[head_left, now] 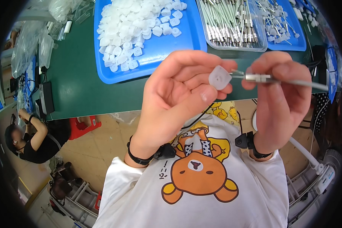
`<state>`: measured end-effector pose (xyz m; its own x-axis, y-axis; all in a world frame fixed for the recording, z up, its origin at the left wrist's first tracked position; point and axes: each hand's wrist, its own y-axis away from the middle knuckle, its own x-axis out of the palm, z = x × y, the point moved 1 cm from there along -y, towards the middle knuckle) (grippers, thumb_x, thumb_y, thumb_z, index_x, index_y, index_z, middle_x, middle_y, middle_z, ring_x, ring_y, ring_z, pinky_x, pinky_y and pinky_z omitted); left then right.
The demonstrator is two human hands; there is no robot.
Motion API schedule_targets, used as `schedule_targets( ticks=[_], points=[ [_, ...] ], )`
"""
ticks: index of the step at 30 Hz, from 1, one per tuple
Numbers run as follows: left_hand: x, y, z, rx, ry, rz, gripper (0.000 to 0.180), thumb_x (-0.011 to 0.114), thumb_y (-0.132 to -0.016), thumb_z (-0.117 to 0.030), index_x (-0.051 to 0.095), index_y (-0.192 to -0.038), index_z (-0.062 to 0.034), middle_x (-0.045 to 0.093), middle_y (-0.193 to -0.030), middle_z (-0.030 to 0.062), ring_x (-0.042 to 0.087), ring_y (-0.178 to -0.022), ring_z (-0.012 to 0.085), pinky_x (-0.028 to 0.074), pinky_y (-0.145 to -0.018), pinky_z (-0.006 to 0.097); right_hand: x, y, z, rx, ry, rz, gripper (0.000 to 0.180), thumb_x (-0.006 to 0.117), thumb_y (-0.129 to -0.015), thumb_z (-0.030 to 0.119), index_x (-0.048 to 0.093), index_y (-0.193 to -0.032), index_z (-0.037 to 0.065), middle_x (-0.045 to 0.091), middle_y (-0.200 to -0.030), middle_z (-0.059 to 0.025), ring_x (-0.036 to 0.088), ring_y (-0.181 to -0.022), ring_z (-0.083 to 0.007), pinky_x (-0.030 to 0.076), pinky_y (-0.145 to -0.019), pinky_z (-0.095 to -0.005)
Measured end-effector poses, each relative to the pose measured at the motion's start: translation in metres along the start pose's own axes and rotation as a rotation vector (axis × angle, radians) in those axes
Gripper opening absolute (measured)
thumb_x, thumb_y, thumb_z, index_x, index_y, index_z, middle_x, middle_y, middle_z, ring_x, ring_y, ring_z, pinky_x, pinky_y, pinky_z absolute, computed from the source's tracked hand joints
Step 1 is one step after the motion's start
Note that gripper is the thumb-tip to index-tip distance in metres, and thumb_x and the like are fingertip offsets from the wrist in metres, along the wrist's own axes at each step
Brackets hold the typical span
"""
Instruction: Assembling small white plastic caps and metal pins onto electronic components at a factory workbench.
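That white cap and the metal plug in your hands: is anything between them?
Head view: only the plug's thin metal prongs span the gap to the cap.

Dark green table (83,87) up top, pretty crowded. On it sits a blue tray (171,43) with a heap of little white plastic caps (135,28), then a clear tray (260,38) packed with white rods with metal ends (228,21), and another blue tray (292,43) holding more small white bits (too tangled to tell apart). Crumpled clear plastic bags (34,41) pile at the table's left end. Below that a red stool (81,127) on the tan floor, and another person in a black top (36,142) sits off to the left.
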<state>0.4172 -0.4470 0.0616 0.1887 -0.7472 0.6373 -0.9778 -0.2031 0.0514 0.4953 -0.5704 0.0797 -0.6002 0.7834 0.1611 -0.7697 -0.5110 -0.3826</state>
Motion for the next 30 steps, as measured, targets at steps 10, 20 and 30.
schedule_targets(
  ticks=[10,20,30],
  points=[
    [0.011,0.009,-0.004,0.017,0.051,0.008,0.039,0.055,-0.069,-0.012,0.037,-0.100,0.0026,0.046,-0.098,0.0199,0.053,-0.075,0.0205,0.043,-0.065,0.027,0.004,0.006,0.004,-0.084,0.109,0.045,0.022,0.050,-0.076,0.016,0.041,-0.086,0.000,0.049,-0.076,-0.0146,0.047,-0.065,-0.0169,0.041,-0.055,-0.0253],
    [0.013,0.016,-0.009,-0.018,0.083,-0.034,0.039,0.059,-0.065,-0.011,0.038,-0.097,-0.0023,0.044,-0.098,0.0150,0.054,-0.070,0.0188,0.045,-0.059,0.026,0.003,0.011,0.006,-0.198,0.203,0.064,0.025,0.050,-0.078,0.021,0.040,-0.086,0.000,0.050,-0.074,-0.0144,0.044,-0.056,-0.0144,0.037,-0.050,-0.0262],
    [0.003,0.013,-0.003,0.137,-0.034,0.016,0.042,0.062,-0.058,-0.007,0.039,-0.093,-0.0065,0.044,-0.093,0.0093,0.044,-0.065,0.0107,0.036,-0.054,0.020,0.005,0.012,0.009,-0.146,0.194,0.020,0.023,0.047,-0.080,0.021,0.040,-0.089,0.000,0.049,-0.071,-0.0126,0.042,-0.045,-0.0116,0.034,-0.045,-0.0235]
  ],
)
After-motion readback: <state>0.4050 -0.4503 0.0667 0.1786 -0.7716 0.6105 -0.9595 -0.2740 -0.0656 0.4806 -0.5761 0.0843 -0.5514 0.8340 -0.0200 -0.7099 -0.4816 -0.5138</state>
